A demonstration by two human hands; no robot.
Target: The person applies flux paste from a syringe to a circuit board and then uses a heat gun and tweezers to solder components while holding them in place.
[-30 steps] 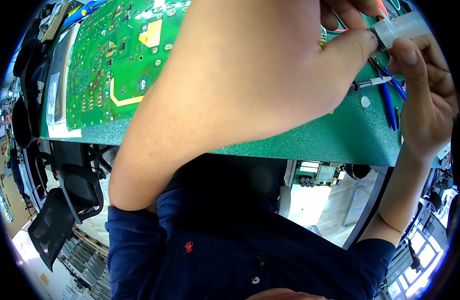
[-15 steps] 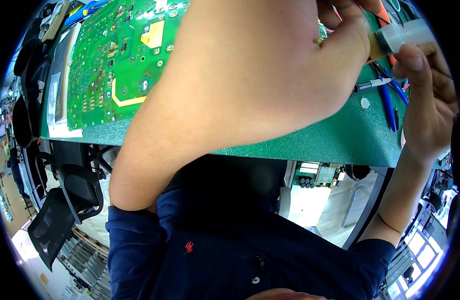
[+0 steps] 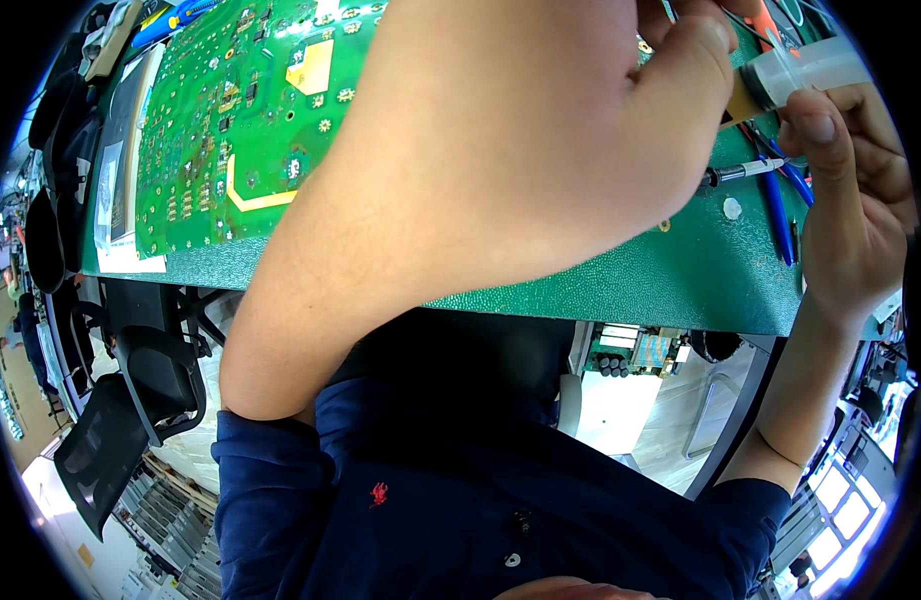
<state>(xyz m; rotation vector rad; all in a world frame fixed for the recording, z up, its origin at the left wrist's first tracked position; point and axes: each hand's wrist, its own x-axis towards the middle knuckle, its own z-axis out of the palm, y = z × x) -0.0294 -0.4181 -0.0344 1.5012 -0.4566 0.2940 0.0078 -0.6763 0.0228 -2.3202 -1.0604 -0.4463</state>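
My left hand (image 3: 671, 90), its forearm crossing the mat, has its fingers curled at one end of a translucent syringe (image 3: 801, 70) with a dark seal and amber contents; its fingertips are partly hidden. My right hand (image 3: 846, 190) grips the syringe barrel, thumb raised against it. Just below lie a grey-and-black pen-like tool (image 3: 741, 172) and blue-handled tools (image 3: 779, 215), with a small clear round piece (image 3: 732, 209) on the green mat (image 3: 631, 280). A large green circuit board (image 3: 211, 130) with yellow patches lies left of my forearm.
Flat papers or packets (image 3: 121, 200) and blue-yellow tools (image 3: 171, 22) lie at the bench's left. A black mesh chair (image 3: 131, 370) stands below the left edge. A smaller board with black cylinders (image 3: 631, 350) sits below the bench. Orange-handled items and wires are at upper right.
My left hand has shifted slightly left and back, and more amber shows in the syringe between the hands than a second ago. The bench items stay in place.
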